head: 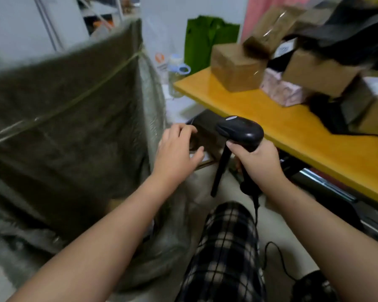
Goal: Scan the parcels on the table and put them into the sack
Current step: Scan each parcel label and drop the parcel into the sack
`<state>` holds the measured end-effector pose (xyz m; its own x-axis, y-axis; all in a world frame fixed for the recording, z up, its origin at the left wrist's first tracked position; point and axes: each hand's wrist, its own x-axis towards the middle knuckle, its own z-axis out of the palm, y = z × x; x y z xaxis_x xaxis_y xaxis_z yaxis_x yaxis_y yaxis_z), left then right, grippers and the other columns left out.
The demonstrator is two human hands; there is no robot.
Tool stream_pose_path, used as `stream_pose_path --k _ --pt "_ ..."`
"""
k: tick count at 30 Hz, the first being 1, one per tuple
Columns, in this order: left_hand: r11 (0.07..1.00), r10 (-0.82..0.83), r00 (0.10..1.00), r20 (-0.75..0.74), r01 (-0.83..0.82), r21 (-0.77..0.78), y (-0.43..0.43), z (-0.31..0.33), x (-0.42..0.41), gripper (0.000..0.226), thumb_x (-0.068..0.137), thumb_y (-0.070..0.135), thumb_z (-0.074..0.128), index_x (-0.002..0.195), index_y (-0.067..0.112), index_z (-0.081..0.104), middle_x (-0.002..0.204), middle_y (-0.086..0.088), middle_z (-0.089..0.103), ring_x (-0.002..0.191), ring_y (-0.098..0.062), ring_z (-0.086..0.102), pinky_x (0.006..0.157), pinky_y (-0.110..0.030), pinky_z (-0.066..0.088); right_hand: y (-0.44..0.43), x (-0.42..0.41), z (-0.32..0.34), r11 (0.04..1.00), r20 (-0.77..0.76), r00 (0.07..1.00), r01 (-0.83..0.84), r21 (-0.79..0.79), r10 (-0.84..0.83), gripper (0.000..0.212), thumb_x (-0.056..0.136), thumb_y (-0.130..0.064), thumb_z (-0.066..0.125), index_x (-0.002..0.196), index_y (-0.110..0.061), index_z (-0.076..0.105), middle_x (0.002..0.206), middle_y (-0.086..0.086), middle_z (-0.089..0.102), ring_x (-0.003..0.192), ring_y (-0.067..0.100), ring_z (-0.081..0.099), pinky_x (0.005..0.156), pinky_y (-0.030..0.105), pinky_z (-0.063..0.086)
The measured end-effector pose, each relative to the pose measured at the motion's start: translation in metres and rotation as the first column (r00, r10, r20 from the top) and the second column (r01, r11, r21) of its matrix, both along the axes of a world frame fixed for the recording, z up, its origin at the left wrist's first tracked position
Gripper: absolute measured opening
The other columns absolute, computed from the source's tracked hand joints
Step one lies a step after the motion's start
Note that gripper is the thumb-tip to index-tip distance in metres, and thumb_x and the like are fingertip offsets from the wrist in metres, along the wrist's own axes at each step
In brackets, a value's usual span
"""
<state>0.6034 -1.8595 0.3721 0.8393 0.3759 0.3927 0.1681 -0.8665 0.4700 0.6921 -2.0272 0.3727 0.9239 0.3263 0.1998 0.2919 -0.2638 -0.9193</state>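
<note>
We had the left hand (179, 149) on a small dark parcel (207, 131), held low, below the counter (292, 131) edge and just beside the sack (63, 105). The fingers curled over its top edge and the thumb pressed up on the near side: a narrow grip, pinching the parcel itself. The right hand (258, 160) had its grip wrapped tight round the handle of the scanner (240, 129), with the head poised right over the parcel. Whether it touched, we couldn't tell.

By our read, that parcel was a stiff cardboard box and light, since one hand carried it with no strain. Any taped faces could be slick, so opposite edges looked the safest place to hold it, as we did here. Motion blur hid any label.

More waited up on the counter. A brown box (236, 66) sat near the corner, probably rigid and best taken by two opposite sides. Just beside it, a pink parcel (279, 88) looked soft-wrapped and likely to give under a squeeze. The sack seemed to be limp cloth.
</note>
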Motion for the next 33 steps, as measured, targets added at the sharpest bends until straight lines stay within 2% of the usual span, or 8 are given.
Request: stream_pose_path --k 2,7,13,17,21,26,29,33 --pt "0.998 -0.055 0.998 0.012 0.055 0.011 -0.01 0.017 0.02 0.044 0.084 0.031 0.066 0.122 0.014 0.054 0.121 -0.006 0.049 0.113 -0.027 0.043 0.097 -0.035 0.035 -0.013 0.009 0.022 0.998 0.009 0.999 0.03 0.058 -0.03 0.016 0.081 -0.028 0.074 0.074 -0.018 0.064 0.049 -0.004 0.059 0.043 0.012 0.056 0.045 0.026 0.044" --pt "0.99 -0.142 0.988 0.054 0.141 0.03 -0.019 0.051 0.071 0.049 0.085 0.032 0.066 0.127 0.012 0.05 0.126 -0.009 0.046 0.12 -0.029 0.041 0.099 -0.037 0.034 -0.044 0.036 0.066 0.988 0.047 0.991 0.117 0.103 -0.122 0.018 0.081 -0.028 0.073 0.078 -0.011 0.067 0.05 0.0 0.058 0.046 0.019 0.056 0.056 0.042 0.048" --pt "0.987 -0.133 0.985 0.114 0.121 0.105 -0.024 0.098 0.171 0.078 0.082 0.046 0.068 0.142 0.012 0.033 0.137 -0.014 0.037 0.125 -0.033 0.04 0.102 -0.041 0.037 -0.067 0.077 0.106 0.969 0.095 0.97 0.211 0.131 -0.224 0.017 0.079 -0.032 0.074 0.088 -0.018 0.071 0.053 -0.002 0.062 0.052 0.017 0.062 0.057 0.039 0.053" --pt "0.99 -0.065 0.991 0.114 0.05 0.129 -0.038 0.125 0.235 0.102 0.077 0.055 0.069 0.15 0.011 0.014 0.147 -0.018 0.028 0.132 -0.036 0.033 0.106 -0.046 0.033 -0.075 0.108 0.127 0.964 0.091 0.965 0.234 0.124 -0.245 0.03 0.081 -0.032 0.073 0.102 -0.011 0.069 0.077 0.0 0.064 0.08 0.024 0.064 0.071 0.034 0.05" --pt "0.995 0.018 0.998 0.053 -0.023 0.101 -0.046 0.139 0.276 0.116 0.074 0.054 0.074 0.152 0.01 0.0 0.149 -0.019 0.027 0.134 -0.036 0.031 0.105 -0.047 0.035 -0.083 0.125 0.138 0.965 0.068 0.968 0.234 0.117 -0.243 0.029 0.081 -0.034 0.073 0.102 -0.013 0.068 0.08 0.002 0.066 0.081 0.027 0.066 0.074 0.041 0.055" --pt "0.999 -0.036 0.989 0.142 0.03 0.042 -0.044 0.143 0.285 0.092 0.078 0.035 0.075 0.149 0.013 0.02 0.137 -0.015 0.041 0.125 -0.031 0.043 0.096 -0.044 0.043 -0.096 0.126 0.137 0.965 0.049 0.971 0.223 0.139 -0.232 0.007 0.085 -0.029 0.07 0.083 -0.024 0.065 0.057 0.006 0.064 0.049 0.022 0.062 0.054 0.035 0.053" --pt "0.998 -0.042 0.958 0.284 0.051 -0.025 -0.04 0.151 0.27 0.084 0.076 0.031 0.076 0.144 0.014 0.03 0.133 -0.011 0.042 0.122 -0.027 0.046 0.097 -0.042 0.046 -0.099 0.12 0.135 0.967 0.039 0.976 0.207 0.146 -0.215 0.008 0.086 -0.028 0.069 0.084 -0.025 0.063 0.057 0.004 0.064 0.049 0.02 0.061 0.053 0.034 0.054" --pt "0.977 0.014 0.856 0.518 0.098 -0.19 -0.032 0.161 0.227 0.08 0.075 0.033 0.077 0.14 0.016 0.035 0.132 -0.005 0.043 0.121 -0.017 0.045 0.098 -0.032 0.046 -0.105 0.108 0.135 0.965 0.056 0.977 0.195 0.174 -0.207 0.015 0.085 -0.026 0.071 0.079 -0.028 0.057 0.057 0.001 0.063 0.05 0.019 0.061 0.053 0.033 0.054"
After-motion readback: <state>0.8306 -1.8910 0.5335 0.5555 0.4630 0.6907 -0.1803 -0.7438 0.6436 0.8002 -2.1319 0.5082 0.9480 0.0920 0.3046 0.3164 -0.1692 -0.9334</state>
